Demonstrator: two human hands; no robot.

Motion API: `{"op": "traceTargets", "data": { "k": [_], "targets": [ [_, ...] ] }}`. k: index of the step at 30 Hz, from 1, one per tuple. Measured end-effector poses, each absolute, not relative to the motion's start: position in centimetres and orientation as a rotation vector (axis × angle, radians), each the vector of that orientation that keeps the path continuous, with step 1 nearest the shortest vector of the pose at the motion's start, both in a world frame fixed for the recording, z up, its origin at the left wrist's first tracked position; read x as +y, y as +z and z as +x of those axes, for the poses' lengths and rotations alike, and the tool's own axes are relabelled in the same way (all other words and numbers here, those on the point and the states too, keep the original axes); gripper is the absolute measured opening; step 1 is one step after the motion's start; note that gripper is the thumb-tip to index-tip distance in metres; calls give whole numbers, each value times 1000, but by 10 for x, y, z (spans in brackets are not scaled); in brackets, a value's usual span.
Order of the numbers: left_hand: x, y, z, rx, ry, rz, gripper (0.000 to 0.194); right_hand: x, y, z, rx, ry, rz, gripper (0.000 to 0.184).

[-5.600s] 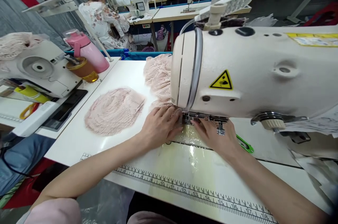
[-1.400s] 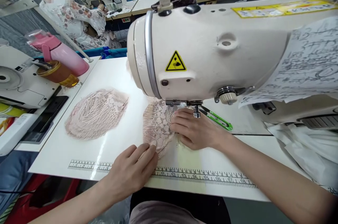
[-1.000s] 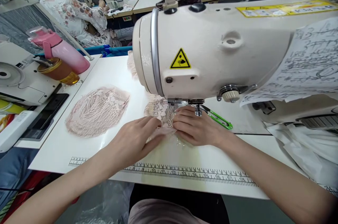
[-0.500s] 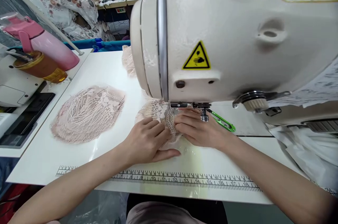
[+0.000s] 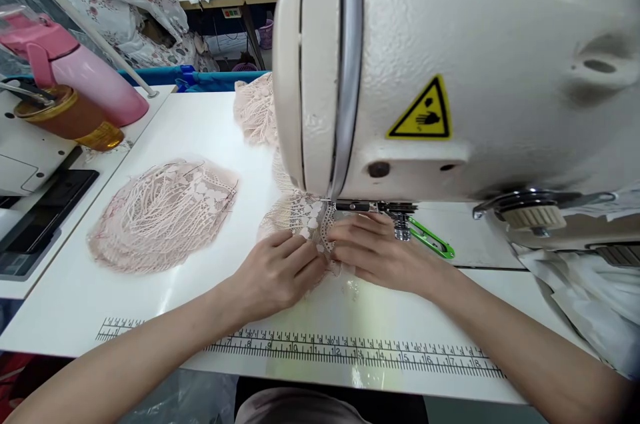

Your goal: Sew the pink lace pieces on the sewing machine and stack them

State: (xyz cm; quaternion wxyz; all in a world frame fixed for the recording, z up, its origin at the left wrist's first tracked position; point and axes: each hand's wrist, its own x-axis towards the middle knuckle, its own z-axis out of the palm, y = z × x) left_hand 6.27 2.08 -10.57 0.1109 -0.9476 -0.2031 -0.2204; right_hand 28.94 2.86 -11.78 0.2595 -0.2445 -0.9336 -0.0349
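Note:
A piece of pale pink lace (image 5: 296, 212) lies under the head of a cream sewing machine (image 5: 450, 77), just in front of its presser foot (image 5: 400, 227). My left hand (image 5: 277, 272) rests on the lace's near edge with fingers bent and pressed down on it. My right hand (image 5: 383, 252) presses the same lace from the right, fingertips meeting the left hand's below the needle area. More pink lace (image 5: 255, 111) trails off behind the machine head.
A stack of pink lace pieces (image 5: 163, 214) lies on the white table (image 5: 100, 291) to the left. Green snips (image 5: 430, 241) lie right of the presser foot. A pink bottle (image 5: 80, 74) and amber cup (image 5: 67, 117) stand far left. A printed ruler (image 5: 350, 351) runs along the front edge. Another person sews behind.
My left hand slid from the table's front edge up onto the lace and closed in against my right hand. The view moved closer to the machine head.

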Motion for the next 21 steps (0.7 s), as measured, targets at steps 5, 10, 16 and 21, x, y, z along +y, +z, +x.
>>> {"op": "traceTargets", "data": {
  "k": [5,10,16,21],
  "targets": [
    [23,-103,63,-607,-586,-2710,13,27,-121,293,-2505,-61,-616,14],
    [28,-109,60,-660,-580,-2849,19,24,-122,291,-2473,-35,-662,18],
    [28,-115,57,-754,-546,-2925,21,23,-130,287,-2506,-24,-661,20],
    [27,-114,59,-783,-521,-2934,23,23,-141,288,-2510,-2,-703,22]
  ]
}}
